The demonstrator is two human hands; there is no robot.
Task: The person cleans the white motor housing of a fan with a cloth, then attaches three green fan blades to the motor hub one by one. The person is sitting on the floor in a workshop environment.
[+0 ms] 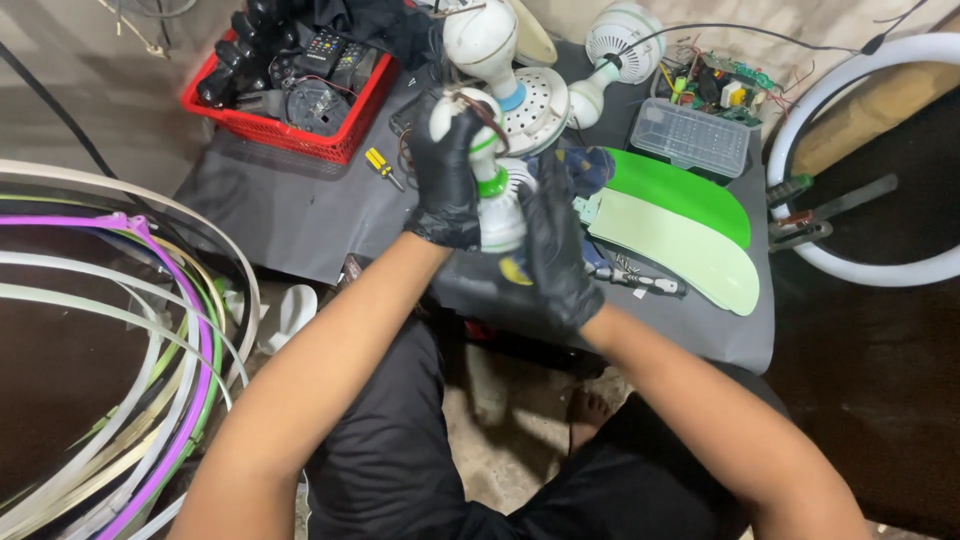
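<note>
black trousers nearest; grey mat on bare floor, red basket behind.

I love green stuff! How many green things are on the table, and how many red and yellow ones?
Green fan blades: 2, one bright, one pale
Green ring on the white part in the gloved hands: 1
Red basket: 1
Yellow-handled screwdriver: 1
Total: 5
</note>
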